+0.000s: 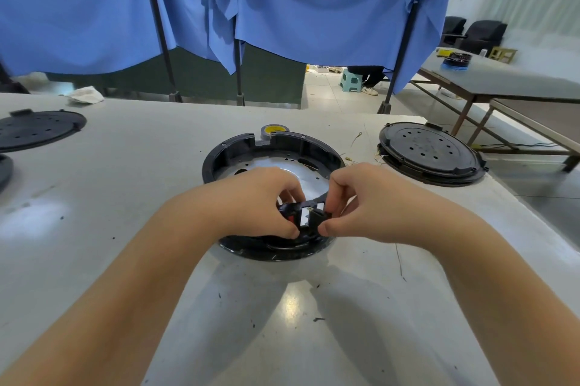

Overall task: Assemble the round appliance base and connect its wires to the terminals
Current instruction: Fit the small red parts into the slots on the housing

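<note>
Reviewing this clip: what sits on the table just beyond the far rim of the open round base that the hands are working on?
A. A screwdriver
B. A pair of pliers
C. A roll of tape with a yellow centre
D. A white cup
C: a grey roll of tape with a yellow centre lies on the table right behind the notch in the far rim of the round base.

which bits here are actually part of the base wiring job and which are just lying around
In the job:
- round base, open on the table
- black terminal part at its near rim
- left hand and right hand, both pinching that part

Lying about:
- tape roll behind the base
- closed bases stacked to the right
- black disc far left
- white rag
- loose wire
</note>
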Available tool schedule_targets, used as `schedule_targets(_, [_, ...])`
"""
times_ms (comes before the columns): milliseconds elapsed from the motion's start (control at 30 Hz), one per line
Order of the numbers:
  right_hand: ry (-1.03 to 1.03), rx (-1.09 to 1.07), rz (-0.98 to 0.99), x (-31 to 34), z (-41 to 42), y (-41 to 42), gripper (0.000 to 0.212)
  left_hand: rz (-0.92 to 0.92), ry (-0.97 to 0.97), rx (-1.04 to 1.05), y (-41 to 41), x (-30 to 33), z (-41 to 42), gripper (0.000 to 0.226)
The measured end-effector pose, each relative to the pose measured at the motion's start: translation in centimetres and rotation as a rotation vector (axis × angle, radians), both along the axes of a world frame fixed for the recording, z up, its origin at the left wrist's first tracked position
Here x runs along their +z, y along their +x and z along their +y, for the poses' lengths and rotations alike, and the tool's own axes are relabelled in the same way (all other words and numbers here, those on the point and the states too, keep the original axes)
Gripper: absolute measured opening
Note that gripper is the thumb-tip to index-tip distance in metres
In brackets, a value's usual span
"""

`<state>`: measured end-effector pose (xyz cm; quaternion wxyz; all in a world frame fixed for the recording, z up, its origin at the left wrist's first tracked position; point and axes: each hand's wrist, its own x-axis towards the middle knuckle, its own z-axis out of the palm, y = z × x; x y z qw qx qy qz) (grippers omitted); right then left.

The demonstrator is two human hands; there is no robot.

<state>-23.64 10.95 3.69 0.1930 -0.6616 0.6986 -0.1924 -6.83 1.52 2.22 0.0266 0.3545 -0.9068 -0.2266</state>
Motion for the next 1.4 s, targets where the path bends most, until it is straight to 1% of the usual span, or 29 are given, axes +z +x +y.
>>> schedule_targets(400, [-0.078, 0.021, 0.090, -0.9, -0.4, 1.2, 0.030, 0.020, 0.030, -0.022, 0.0, -0.2, -0.2, 0.040])
schedule_targets(667, [-0.094, 0.029, 0.137, -0.8, -0.3, 1.5, 0.030, 0.030, 0.011, -0.034, -0.2, -0.2, -0.2, 0.034])
schedule_targets(833, [-0.109, 0.028, 0.145, -0.7, -0.3, 1.7, 0.027, 0.026, 0.007, -0.035, -0.1, -0.1, -0.1, 0.037])
schedule_targets(1033, [-0.107, 0.041, 0.155, -0.5, -0.4, 1.6, 0.019, 0.050, 0.010, -0.046, -0.3, 0.2, 0.2, 0.021])
schedule_targets(1267, [-0.116, 0.051, 0.159, -0.3, -0.5, 0.8, 0.008, 0.050, -0.021, -0.034, -0.5, 0.1, 0.2, 0.028])
schedule_targets(1333, [-0.143, 0.052, 0.172, -0.4, -0.6, 0.6, 0.010, 0.050, -0.025, -0.035, -0.5, 0.2, 0.2, 0.030])
schedule_targets(1400, [-0.162, 0.047, 0.190, -0.7, -0.8, 0.2, 0.018, 0.056, -0.020, -0.031, -0.4, 0.2, 0.2, 0.030])
